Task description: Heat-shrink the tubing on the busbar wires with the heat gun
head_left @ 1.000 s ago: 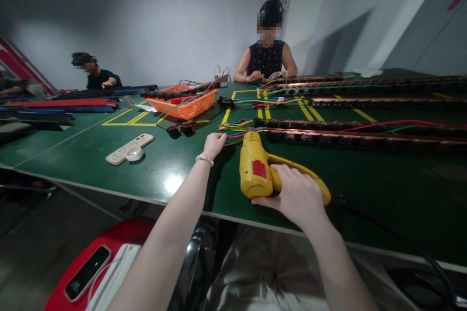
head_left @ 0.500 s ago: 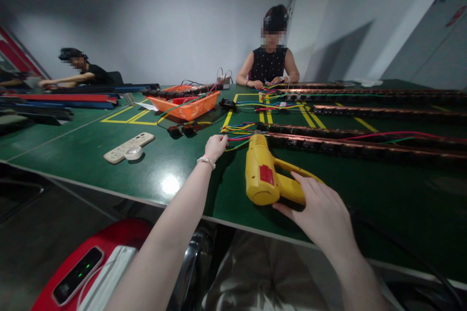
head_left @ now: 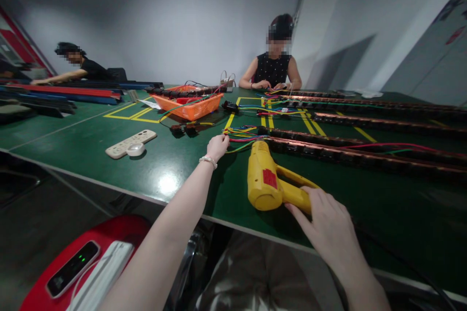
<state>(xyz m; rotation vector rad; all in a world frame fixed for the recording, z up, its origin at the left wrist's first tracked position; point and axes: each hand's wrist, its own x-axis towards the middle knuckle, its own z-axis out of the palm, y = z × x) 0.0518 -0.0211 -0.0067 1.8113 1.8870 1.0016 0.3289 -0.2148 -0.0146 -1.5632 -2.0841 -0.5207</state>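
Note:
My right hand [head_left: 328,218] is wrapped round the handle of a yellow heat gun [head_left: 268,180] with a red label. Its nozzle points away from me, at the wires where they meet a long black-and-copper strip [head_left: 314,149]. My left hand [head_left: 218,146], with a bracelet at the wrist, is closed on the ends of the coloured wires [head_left: 241,140], which are red, blue, yellow and green. The fingertips partly hide those ends. A second bundle of yellow and green wires [head_left: 245,130] lies just behind.
An orange basket [head_left: 189,109] holding strips and wires stands at back left. Nearer lie a beige power strip [head_left: 126,146] and a white roll [head_left: 136,149]. More strips [head_left: 365,120] lie at right. Co-workers sit across and at far left. The table edge [head_left: 255,233] runs before me.
My right hand has slid back slightly along the heat gun's handle and closed more round it. My left hand stays at the wires. The whole view has shifted slightly.

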